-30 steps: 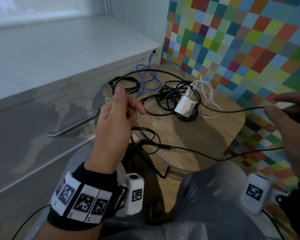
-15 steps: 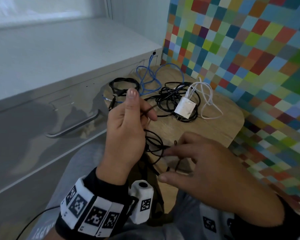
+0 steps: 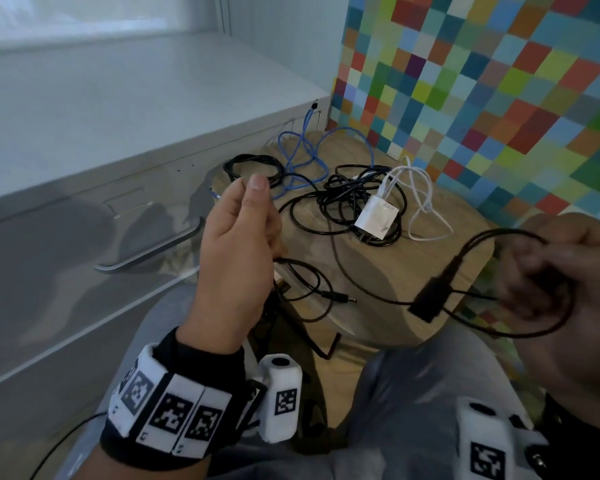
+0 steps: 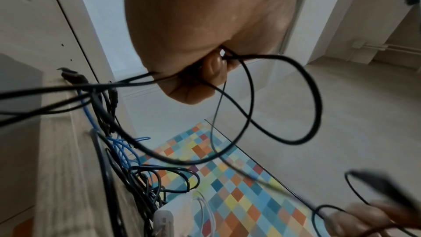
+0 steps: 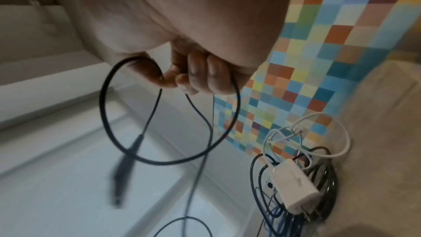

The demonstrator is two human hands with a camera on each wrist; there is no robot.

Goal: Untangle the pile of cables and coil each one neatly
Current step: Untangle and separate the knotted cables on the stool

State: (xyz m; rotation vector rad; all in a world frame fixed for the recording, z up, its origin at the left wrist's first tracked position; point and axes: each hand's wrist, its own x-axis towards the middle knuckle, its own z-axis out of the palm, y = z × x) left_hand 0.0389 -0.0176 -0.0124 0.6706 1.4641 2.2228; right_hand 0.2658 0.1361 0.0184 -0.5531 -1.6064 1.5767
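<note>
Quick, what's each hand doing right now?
Left hand: closed, gripping loops of the thin black cable.
Right hand: closed, pinching a loop of the same cable.

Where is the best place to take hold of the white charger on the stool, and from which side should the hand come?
Grip the white charger by the two long flat sides of its block, coming from above. It lies flat on top of the tangled black cables on the wooden stool, so its top is free. Probably avoid the far end, where the white cable leaves it.
</note>
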